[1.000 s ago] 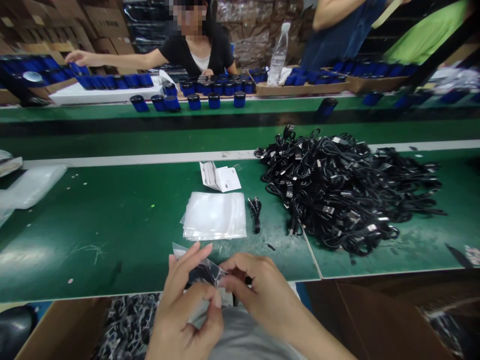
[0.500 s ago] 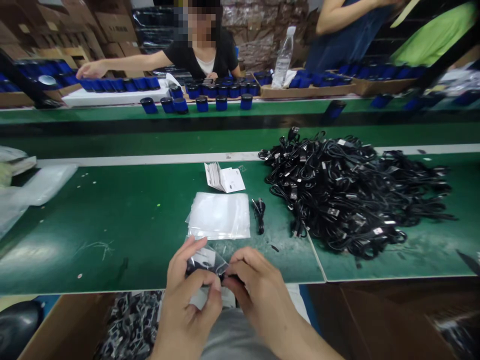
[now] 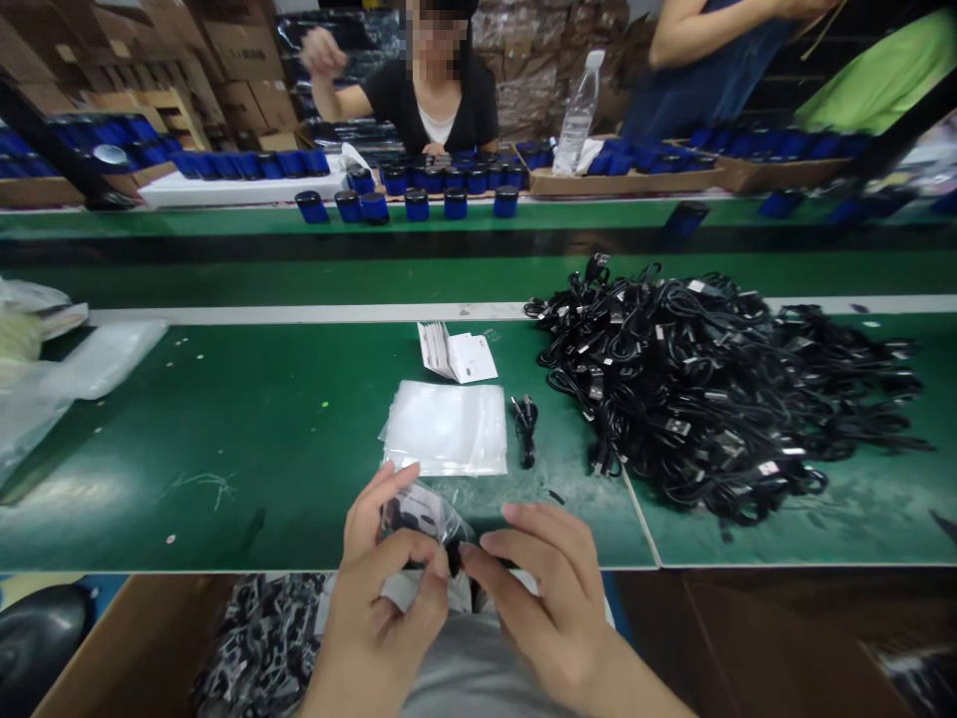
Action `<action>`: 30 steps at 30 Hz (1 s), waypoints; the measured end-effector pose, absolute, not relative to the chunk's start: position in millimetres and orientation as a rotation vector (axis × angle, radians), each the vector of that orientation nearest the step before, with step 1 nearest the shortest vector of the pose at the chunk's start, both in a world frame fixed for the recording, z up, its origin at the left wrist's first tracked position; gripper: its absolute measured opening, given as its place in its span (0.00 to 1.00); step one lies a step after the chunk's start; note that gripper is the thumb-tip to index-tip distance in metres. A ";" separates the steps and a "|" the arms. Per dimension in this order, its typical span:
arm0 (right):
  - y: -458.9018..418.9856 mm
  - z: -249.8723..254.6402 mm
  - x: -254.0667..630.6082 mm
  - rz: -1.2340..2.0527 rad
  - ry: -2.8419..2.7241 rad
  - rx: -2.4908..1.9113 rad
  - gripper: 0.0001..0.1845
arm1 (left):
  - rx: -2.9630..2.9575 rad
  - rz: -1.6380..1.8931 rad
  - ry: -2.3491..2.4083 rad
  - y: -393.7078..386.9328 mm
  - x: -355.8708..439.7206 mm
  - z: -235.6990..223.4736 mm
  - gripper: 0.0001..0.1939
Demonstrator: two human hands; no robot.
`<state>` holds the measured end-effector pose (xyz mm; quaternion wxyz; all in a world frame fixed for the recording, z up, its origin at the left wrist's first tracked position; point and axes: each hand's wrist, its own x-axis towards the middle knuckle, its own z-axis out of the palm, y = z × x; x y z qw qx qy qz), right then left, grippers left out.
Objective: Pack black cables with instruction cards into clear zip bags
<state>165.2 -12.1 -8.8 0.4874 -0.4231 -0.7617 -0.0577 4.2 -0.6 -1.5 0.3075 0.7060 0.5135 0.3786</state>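
My left hand (image 3: 393,588) pinches a small clear plastic bag (image 3: 430,511) near the table's front edge. Inside the bag show a printed paper and something dark. A black cable end (image 3: 453,556) sticks out at the bag's right side, by my left fingertips. My right hand (image 3: 542,588) is beside it, one fingertip touching the black end and the other fingers spread apart. Beyond my hands lies a stack of flat clear bags (image 3: 447,429). Right of the stack is one bundled black cable (image 3: 526,431); behind it stands a folded stack of white leaflets (image 3: 471,357).
A large heap of black cables (image 3: 695,389) covers the right of the green table (image 3: 246,429). Plastic bags (image 3: 112,359) lie at the left. An open box (image 3: 261,638) of packed items sits below the edge. Blue jars (image 3: 417,205) line the far side, where a co-worker (image 3: 438,110) sits.
My right fingers have spread from a pinch at the bag's mouth, with one fingertip still on the black end. The co-worker's arm has lifted from the jars. The view has shifted slightly.
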 end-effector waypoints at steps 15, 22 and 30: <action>-3.4 -14.5 159.0 0.483 -1.779 -1.073 0.07 | 1.946 0.655 1.357 13.8 -13.2 4.1 0.21; -5.8 -9.2 163.8 1.116 -1.333 -1.184 0.14 | 1.685 0.218 1.375 34.0 -11.9 26.8 0.08; -4.1 5.3 168.7 1.174 -1.372 -1.306 0.09 | 1.276 0.761 1.402 18.4 0.3 14.4 0.09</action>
